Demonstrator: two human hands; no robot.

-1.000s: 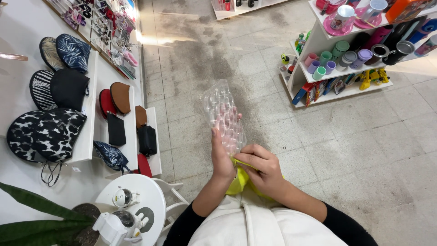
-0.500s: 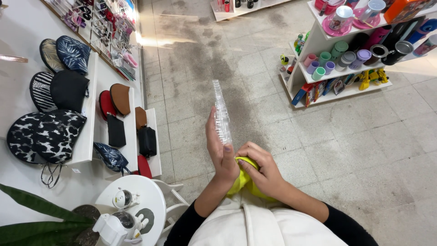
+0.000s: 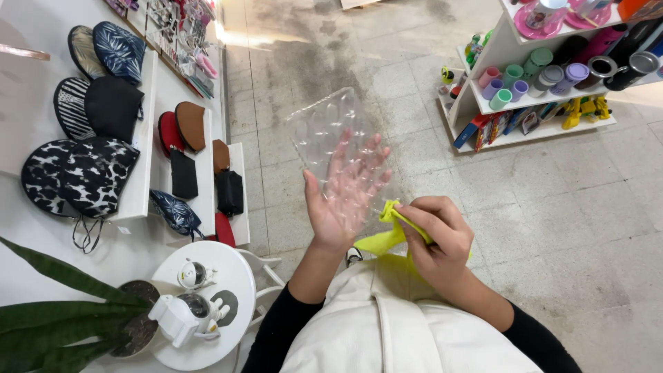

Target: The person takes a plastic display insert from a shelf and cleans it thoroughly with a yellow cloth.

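My left hand (image 3: 345,197) holds a clear plastic tray (image 3: 324,131) with rows of round dimples, its flat face turned toward me, my fingers spread behind it. My right hand (image 3: 431,231) grips a bunched yellow cloth (image 3: 383,238) just to the right of the tray's lower corner, close to my white apron (image 3: 387,324). The cloth touches or nearly touches the tray's lower edge.
White wall shelves (image 3: 141,162) at left carry patterned bags and small dark pouches. A small round white table (image 3: 207,304) with white figurines and a green plant (image 3: 62,304) stands at lower left. A shelf unit (image 3: 507,83) with coloured cups is at upper right. The floor is grey tile.
The tray has been turned from edge-on back to flat-on in my left hand. My right hand with the yellow cloth has moved slightly right and up beside it.
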